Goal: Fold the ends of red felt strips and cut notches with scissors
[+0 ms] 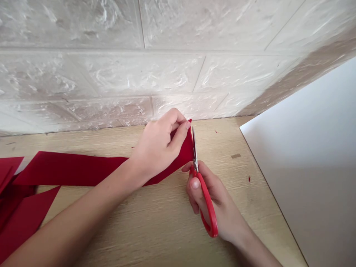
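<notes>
A long strip of dark red fabric ribbon (80, 170) stretches across the wooden table, its right end lifted off the surface. My left hand (160, 142) pinches that end near its top corner between thumb and fingers. Red-handled scissors (207, 202) are in my right hand (215, 196), with thumb and fingers around the handles. Their metal blades point away from me, lie close together and run along the ribbon's right edge. Whether fabric sits between the blades I cannot tell. My left wrist and forearm cover part of the strip.
More red fabric pieces (27, 218) lie overlapped at the left. A textured white brick-pattern wall (111, 74) rises behind the wooden table (155, 230). A large white panel (311, 155) stands at the right. Small red scraps (249, 179) and a brown fleck (236, 156) lie near it.
</notes>
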Demonstrator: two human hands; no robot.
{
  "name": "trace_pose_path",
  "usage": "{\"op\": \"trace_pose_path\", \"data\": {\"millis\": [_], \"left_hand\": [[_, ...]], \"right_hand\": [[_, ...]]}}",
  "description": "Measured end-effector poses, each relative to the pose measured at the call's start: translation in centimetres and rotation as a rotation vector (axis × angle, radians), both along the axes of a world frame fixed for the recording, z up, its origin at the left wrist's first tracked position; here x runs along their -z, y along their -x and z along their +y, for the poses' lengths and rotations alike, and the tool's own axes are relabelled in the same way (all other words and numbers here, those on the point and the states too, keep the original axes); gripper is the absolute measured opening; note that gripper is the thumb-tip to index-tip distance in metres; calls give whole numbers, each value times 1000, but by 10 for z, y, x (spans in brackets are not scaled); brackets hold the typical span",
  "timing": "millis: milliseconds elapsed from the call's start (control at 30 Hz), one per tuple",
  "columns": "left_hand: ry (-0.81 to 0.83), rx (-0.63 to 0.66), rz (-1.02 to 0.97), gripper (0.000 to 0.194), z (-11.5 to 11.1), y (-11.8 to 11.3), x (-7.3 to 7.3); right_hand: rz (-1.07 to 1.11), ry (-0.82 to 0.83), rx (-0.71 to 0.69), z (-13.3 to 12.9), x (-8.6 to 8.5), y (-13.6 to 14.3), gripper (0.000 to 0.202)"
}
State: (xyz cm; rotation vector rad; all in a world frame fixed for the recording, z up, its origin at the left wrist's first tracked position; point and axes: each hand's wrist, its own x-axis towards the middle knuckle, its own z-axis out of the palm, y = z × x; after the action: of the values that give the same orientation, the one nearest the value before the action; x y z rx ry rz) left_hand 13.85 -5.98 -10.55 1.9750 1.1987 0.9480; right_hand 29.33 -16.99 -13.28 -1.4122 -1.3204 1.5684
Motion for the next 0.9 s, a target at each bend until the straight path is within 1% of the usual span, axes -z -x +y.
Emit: {"op": "trace_pose_path", "data": {"millis": [200,400,667,900], "left_hand": [[-11,-8,10,17,-1,0,0],[18,-7,4,17,0,1,1],[38,-18,-8,18,2,1,-1],[26,-21,-6,18,2,2,-2]], "right_hand": [[21,11,4,0,1,0,45],[10,22,13,1,1,1,44],[-42,34,-7,0,2,0,50],[-55,1,-15,-1,0,-1,50]]}}
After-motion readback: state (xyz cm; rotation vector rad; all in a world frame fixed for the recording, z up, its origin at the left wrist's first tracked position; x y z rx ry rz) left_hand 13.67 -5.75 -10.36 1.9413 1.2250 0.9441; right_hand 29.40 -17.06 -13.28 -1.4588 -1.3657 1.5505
